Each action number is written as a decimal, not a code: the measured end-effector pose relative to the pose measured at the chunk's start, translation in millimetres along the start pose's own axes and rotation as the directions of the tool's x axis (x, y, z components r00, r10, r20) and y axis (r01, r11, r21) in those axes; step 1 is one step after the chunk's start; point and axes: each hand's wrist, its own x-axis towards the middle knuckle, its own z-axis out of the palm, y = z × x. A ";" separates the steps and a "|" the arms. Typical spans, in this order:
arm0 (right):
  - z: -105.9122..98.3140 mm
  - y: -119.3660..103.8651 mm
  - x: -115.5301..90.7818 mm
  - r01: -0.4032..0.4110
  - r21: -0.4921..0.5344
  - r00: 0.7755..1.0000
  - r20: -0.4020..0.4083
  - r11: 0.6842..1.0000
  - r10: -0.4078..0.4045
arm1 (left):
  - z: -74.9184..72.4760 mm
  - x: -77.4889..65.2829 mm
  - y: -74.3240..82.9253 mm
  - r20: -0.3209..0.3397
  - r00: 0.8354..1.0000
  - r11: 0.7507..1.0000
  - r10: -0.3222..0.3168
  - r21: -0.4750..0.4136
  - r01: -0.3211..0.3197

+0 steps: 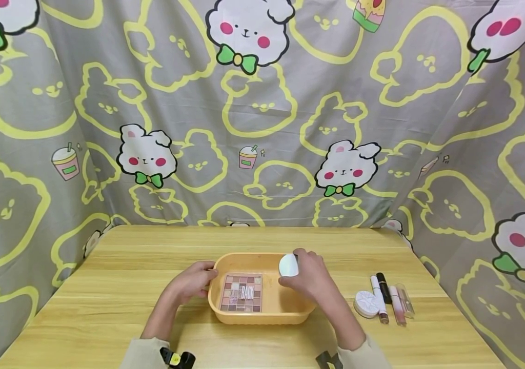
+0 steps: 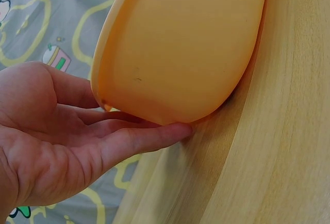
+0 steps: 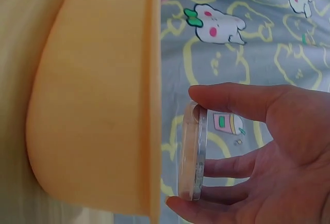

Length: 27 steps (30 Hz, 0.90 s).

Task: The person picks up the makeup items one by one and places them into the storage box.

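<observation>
A yellow plastic basket (image 1: 285, 319) stands on the table, and an eyeshadow palette (image 1: 241, 293) lies flat in its left half. At the basket's left end my left hand (image 1: 193, 281) holds the rim. In the left wrist view, the thumb (image 2: 149, 140) lies along the outer wall, while some fingertips are hidden behind the rim. Over the basket's right end, my right hand (image 1: 308, 274) grips a round powder compact (image 1: 288, 265) by its edge. The right wrist view shows the compact (image 3: 192, 152) on edge between thumb and fingers, apart from the basket wall.
To the right on the wooden table (image 1: 119, 287) lie a round white compact (image 1: 366, 304), a white tube (image 1: 379, 299), a black tube (image 1: 384, 288), a pink lip gloss tube (image 1: 398, 306) and a clear slim case (image 1: 405, 301). A patterned curtain (image 1: 262, 148) surrounds the table's back and sides.
</observation>
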 end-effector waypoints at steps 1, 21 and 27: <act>2.2 -1.2 -0.2 0.002 -0.001 1.000 0.003 1.000 -0.002 | 0.0 -0.1 0.0 -0.001 1.000 1.000 -0.001 -0.001 0.001; 46.7 -3.8 -4.9 0.051 0.017 0.996 0.070 0.999 -0.052 | 0.0 -1.0 1.0 0.005 1.000 1.000 -0.003 0.001 0.003; 51.1 -3.8 -6.1 0.030 -0.045 0.993 0.116 0.999 -0.025 | -0.3 -1.7 1.3 0.008 1.000 1.000 0.002 -0.017 -0.002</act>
